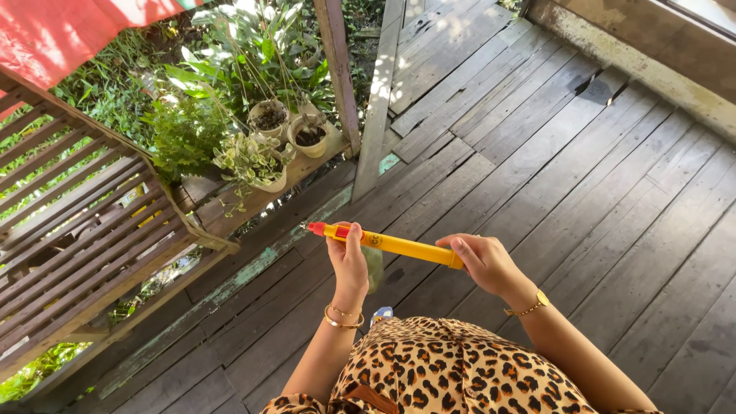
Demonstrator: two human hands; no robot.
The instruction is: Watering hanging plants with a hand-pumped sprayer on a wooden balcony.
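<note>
The yellow tube (391,244) with its red tip (316,228) lies level between my hands, above the plank floor (583,192); my left hand (349,257) has its fingers clamped near the tip; my right hand (483,261) has its fingers closed on the rear end. A loose grip could drop it through the gap by the railing (92,230); the pale thing behind my left hand is hard to make out; potted plants (291,130) sit beyond.

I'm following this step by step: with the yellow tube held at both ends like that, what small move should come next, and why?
Probably draw the right hand back along the yellow tube. It grips the rear end while the left hand steadies the front near the red tip, which points toward the potted plants.
</note>
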